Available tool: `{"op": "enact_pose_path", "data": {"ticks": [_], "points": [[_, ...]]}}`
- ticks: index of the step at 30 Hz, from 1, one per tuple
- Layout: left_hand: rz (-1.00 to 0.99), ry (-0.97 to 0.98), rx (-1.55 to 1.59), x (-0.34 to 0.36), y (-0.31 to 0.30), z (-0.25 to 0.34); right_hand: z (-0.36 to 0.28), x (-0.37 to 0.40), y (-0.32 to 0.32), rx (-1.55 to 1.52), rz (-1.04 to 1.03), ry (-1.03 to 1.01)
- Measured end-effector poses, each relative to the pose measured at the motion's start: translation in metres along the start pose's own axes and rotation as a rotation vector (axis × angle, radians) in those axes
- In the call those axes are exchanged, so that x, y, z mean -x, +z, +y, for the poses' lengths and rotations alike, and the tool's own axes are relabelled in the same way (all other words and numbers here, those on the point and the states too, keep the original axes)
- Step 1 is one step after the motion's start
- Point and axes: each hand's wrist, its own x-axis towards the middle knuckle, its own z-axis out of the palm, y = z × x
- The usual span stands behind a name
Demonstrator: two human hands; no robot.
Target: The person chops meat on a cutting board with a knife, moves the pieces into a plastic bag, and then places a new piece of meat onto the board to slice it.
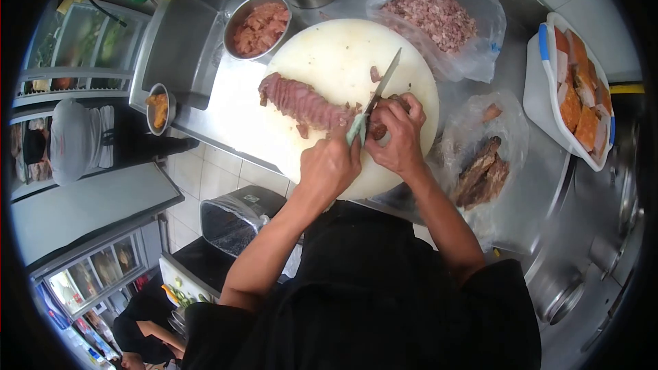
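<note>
My left hand point(330, 166) is closed round the pale green handle of a knife point(382, 82), whose blade points up and to the right across the round white cutting board point(336, 48). Fingers of my right hand point(399, 133) are bent over a dark brown piece of meat point(378, 130), close beside the blade. A row of sliced, reddish-brown meat point(301, 103) stretches leftward from the knife, its slices still lying together. Small scraps lie around it on the board. My right fingers partly cover the uncut end.
Behind the board are a bowl of chopped meat point(260, 27) and a bag of minced meat point(435, 19). To the right lie bagged dark meat point(483, 175) and a white tub point(541, 89) of browned slabs. A sink point(181, 55) and small bowl point(171, 106) are left; another person point(154, 322) is lower left.
</note>
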Motion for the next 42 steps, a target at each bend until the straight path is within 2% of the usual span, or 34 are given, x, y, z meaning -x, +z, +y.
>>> {"op": "enact_pose_path", "data": {"ticks": [2,4,7,10,12,13,15,17,24,26,27,32,35,40,42], "points": [[0.026,0.022,0.012,0.004,0.0,0.0,-0.001,0.0,-0.001,0.011,0.001,-0.008],[-0.053,-0.058,-0.066,0.032,-0.007,-0.005,-0.006,-0.001,-0.004,0.015,0.013,0.012],[-0.084,-0.059,-0.071,0.057,-0.008,-0.015,-0.004,0.0,-0.006,-0.018,-0.015,0.012],[-0.026,-0.077,0.013,0.005,0.004,0.0,-0.004,0.0,-0.006,0.002,-0.019,0.005],[0.094,0.053,0.08,-0.045,0.018,0.008,-0.001,0.001,-0.003,0.009,-0.019,-0.017],[0.084,0.036,0.074,-0.065,0.015,0.016,0.0,0.0,-0.004,-0.004,-0.04,-0.012],[0.089,0.021,0.074,-0.076,0.007,0.021,0.002,-0.001,-0.011,-0.011,-0.058,-0.022],[0.09,0.088,0.119,-0.078,-0.006,0.009,0.003,-0.003,-0.018,-0.051,-0.179,-0.018],[0.044,-0.026,0.128,-0.004,-0.035,0.01,0.007,-0.001,-0.019,-0.08,-0.183,-0.021],[-0.057,-0.067,0.063,0.009,-0.029,0.008,0.003,0.0,-0.018,-0.051,-0.117,-0.031],[0.013,-0.006,0.088,0.015,-0.027,0.01,0.003,0.0,-0.018,-0.054,-0.118,-0.033],[0.022,0.016,-0.003,0.037,-0.021,0.003,0.002,0.001,-0.015,-0.036,-0.105,-0.011],[-0.062,-0.058,-0.061,0.06,-0.029,-0.003,0.002,-0.001,-0.016,-0.059,-0.122,0.001],[-0.054,-0.062,-0.012,0.014,-0.011,0.006,0.003,-0.001,-0.012,-0.035,-0.098,-0.009],[0.03,0.032,0.019,-0.004,-0.003,0.006,0.004,-0.001,-0.01,-0.028,-0.091,-0.028]]}}
